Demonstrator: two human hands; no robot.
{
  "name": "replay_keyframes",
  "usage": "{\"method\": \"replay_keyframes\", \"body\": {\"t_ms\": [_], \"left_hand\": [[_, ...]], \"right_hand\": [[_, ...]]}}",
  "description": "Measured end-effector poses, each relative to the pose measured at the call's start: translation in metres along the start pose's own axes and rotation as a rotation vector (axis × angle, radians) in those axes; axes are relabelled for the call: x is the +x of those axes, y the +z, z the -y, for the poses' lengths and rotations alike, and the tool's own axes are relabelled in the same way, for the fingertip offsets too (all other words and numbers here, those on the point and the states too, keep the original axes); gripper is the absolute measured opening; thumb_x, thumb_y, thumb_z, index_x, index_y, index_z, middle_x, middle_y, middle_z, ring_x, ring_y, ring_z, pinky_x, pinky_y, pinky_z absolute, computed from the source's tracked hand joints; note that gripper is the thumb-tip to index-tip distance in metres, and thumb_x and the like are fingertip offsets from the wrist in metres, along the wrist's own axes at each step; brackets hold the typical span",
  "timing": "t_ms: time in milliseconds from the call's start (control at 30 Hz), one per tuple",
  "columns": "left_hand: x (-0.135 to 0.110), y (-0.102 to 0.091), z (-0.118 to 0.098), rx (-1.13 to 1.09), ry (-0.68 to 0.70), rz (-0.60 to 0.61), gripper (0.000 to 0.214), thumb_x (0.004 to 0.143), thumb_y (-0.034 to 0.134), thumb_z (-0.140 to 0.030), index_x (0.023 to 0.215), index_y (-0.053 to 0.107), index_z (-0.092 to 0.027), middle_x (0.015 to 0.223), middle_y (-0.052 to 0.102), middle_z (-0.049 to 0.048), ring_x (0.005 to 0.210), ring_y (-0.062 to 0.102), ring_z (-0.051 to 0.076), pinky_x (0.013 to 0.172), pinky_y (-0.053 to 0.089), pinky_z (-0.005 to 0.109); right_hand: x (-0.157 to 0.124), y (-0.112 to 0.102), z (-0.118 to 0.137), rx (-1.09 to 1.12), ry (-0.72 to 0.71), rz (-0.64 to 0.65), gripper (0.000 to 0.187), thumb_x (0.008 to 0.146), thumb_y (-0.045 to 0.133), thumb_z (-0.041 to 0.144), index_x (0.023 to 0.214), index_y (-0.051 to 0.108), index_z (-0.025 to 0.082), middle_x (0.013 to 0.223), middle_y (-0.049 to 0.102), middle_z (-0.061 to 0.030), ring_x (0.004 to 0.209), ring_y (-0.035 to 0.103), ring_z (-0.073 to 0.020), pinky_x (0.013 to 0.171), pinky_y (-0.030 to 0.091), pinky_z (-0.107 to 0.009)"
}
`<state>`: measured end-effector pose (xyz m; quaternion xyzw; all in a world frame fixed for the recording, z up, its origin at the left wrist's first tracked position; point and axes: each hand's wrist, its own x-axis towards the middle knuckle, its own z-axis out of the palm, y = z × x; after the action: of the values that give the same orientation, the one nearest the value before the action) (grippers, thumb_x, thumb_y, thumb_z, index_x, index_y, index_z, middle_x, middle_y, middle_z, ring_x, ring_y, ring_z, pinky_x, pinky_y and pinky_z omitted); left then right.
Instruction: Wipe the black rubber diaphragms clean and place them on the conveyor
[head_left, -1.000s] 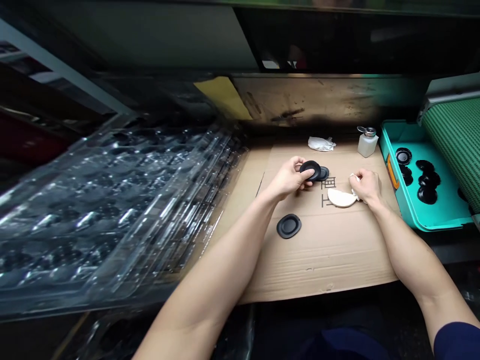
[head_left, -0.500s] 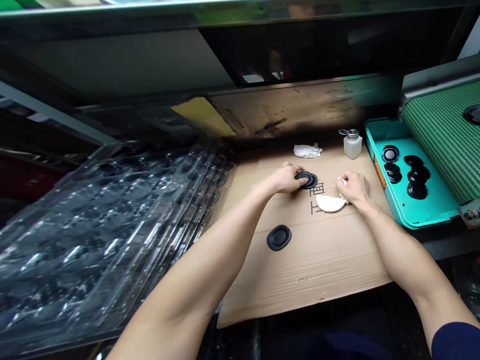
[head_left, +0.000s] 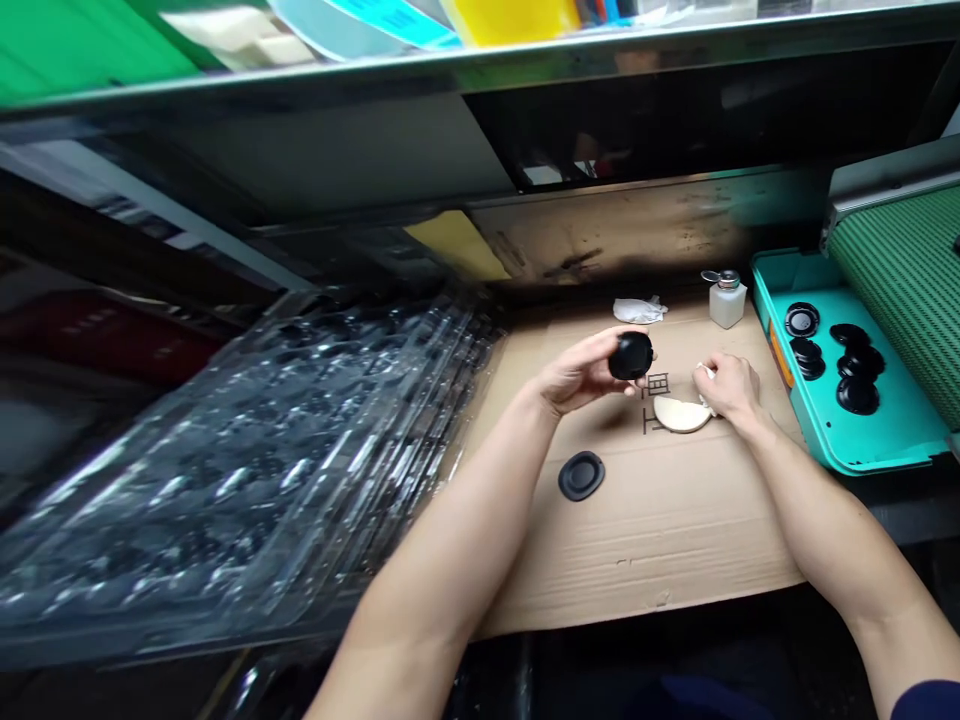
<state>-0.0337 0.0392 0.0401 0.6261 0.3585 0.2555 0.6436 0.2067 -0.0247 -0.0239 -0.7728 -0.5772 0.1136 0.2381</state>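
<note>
Raised above the cardboard, my left hand [head_left: 581, 375] grips a round black plastic part [head_left: 631, 356] by its edges, its smooth domed face turned toward me. My right hand [head_left: 733, 388] is closed on a white cloth [head_left: 703, 376], mostly hidden in the fingers. Just beside it lies a cream-coloured round pad [head_left: 679, 414], partly under the cloth and hand. A flat, black rounded plate [head_left: 581, 475] rests on the cardboard [head_left: 637, 545] nearer to me.
A teal tray [head_left: 825, 455] with several black parts [head_left: 858, 393] stands at right, beside a green conveyor belt [head_left: 907, 260]. A pump bottle [head_left: 727, 302] and crumpled white tissue [head_left: 640, 309] sit at the back. Stacked clear plastic trays [head_left: 262, 470] fill the left.
My left hand has lifted the round black part off the cardboard and tilted it upright. My right hand stays beside the pad with the cloth. The view has shifted left and upward.
</note>
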Motion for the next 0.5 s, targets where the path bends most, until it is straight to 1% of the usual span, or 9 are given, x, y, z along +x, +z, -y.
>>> {"method": "replay_keyframes", "body": {"t_ms": [33,100,167,233,333,500], "left_hand": [[-0.011,0.002,0.000,-0.149,0.016,-0.005,0.078,0.082,0.062,-0.074,0.139,0.058,-0.022,0.116,0.071,0.0178,0.077,0.070,0.023,0.062,0.056,0.035],[-0.029,0.007,0.000,-0.303,0.013,-0.021,0.079,0.084,0.052,-0.081,0.137,0.059,-0.023,0.113,0.072,0.0175,0.065,0.065,0.019,0.052,0.050,0.031],[-0.039,0.013,0.002,-0.356,-0.034,-0.006,0.079,0.085,0.046,-0.082,0.135,0.059,-0.022,0.108,0.073,0.0168,0.060,0.063,0.018,0.048,0.047,0.029],[-0.043,0.016,0.004,-0.384,-0.068,0.024,0.081,0.086,0.043,-0.083,0.134,0.060,-0.021,0.106,0.073,0.0172,0.058,0.064,0.018,0.047,0.047,0.029],[-0.044,0.014,0.005,-0.425,-0.062,0.065,0.080,0.087,0.043,-0.081,0.133,0.060,-0.018,0.105,0.074,0.0189,0.058,0.066,0.019,0.045,0.046,0.027],[-0.045,0.003,0.007,-0.471,-0.021,0.097,0.072,0.089,0.051,-0.073,0.131,0.061,-0.015,0.106,0.074,0.0195,0.061,0.069,0.019,0.044,0.045,0.024]], "right_hand": [[0.000,0.000,-0.001,-0.003,-0.001,-0.005,0.027,0.091,0.056,0.040,0.095,0.078,0.025,0.096,0.080,-0.0089,0.091,0.071,-0.0251,0.076,0.046,-0.030],[0.001,0.001,-0.003,-0.011,0.002,-0.021,0.029,0.090,0.056,0.042,0.094,0.079,0.025,0.096,0.080,-0.0091,0.090,0.072,-0.0263,0.075,0.045,-0.031],[0.003,0.002,-0.004,-0.015,0.006,-0.035,0.030,0.090,0.056,0.044,0.094,0.079,0.026,0.094,0.080,-0.0092,0.089,0.072,-0.0272,0.073,0.045,-0.032],[0.005,0.002,-0.005,-0.015,0.003,-0.040,0.031,0.089,0.056,0.046,0.094,0.079,0.026,0.093,0.079,-0.0091,0.089,0.072,-0.0278,0.071,0.044,-0.032],[0.006,0.002,-0.006,-0.012,-0.001,-0.050,0.030,0.089,0.056,0.046,0.092,0.078,0.026,0.091,0.079,-0.0084,0.087,0.071,-0.0276,0.070,0.042,-0.033],[0.006,0.003,-0.007,-0.004,0.007,-0.063,0.030,0.087,0.057,0.046,0.092,0.078,0.026,0.090,0.079,-0.0070,0.086,0.071,-0.0262,0.070,0.042,-0.032]]}}
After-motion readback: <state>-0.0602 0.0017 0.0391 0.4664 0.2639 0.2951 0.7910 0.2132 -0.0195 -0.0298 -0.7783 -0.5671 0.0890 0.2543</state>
